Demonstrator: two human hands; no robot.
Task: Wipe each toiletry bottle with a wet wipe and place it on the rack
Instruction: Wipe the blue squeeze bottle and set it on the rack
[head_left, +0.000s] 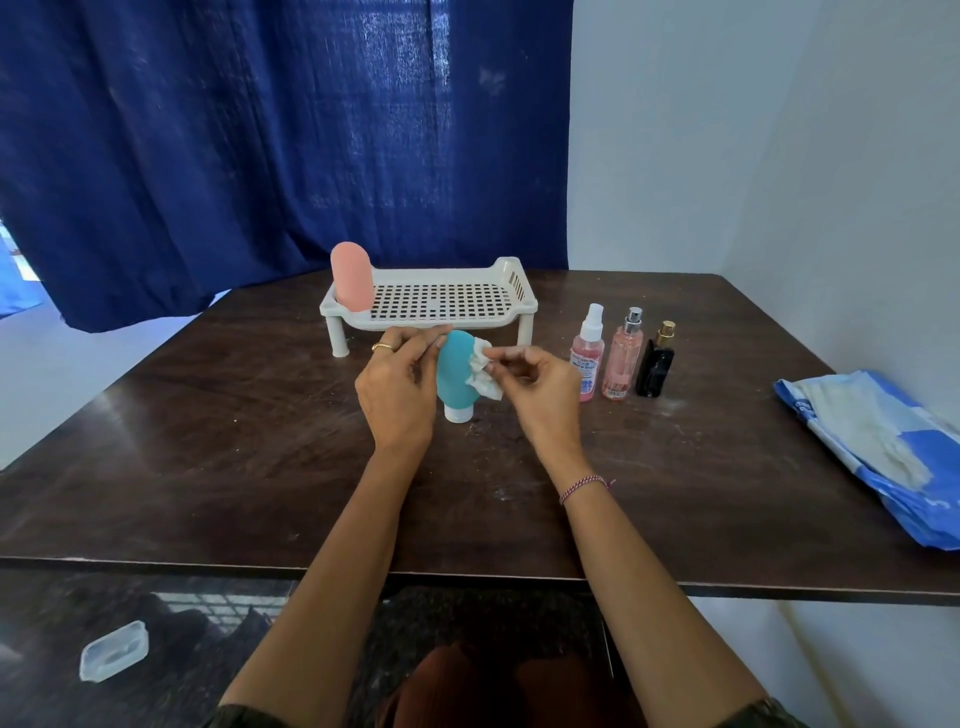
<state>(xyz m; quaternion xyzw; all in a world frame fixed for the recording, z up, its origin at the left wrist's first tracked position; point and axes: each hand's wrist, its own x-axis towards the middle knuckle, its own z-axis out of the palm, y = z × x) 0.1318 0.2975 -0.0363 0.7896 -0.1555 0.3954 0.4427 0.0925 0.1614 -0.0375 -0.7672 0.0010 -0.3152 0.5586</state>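
I see my two hands out over the dark brown counter (208, 441). My left hand (397, 397) holds the teal bottle (457, 371) from its left side, fingers closed around it. The bottle stands with its white cap (458, 413) down, touching the counter, just in front of the rack (431, 304). My right hand (540, 389) pinches a crumpled white wet wipe (482, 371) and presses it on the right side of the teal bottle. Both hands are close together, with the bottle between them.

The white rack stands on short legs toward the back of the counter. A pink bottle (352, 278) stands up on its left end. The rest of the rack's holey floor is bare.

To the right of my hands I see three spray bottles in a row: a red-pink spray bottle (588, 364), a light pink spray bottle (622, 364) and a black spray bottle (656, 366). They stand near each other. Farther right, at the counter's edge, lies a blue and white packet (883, 447).
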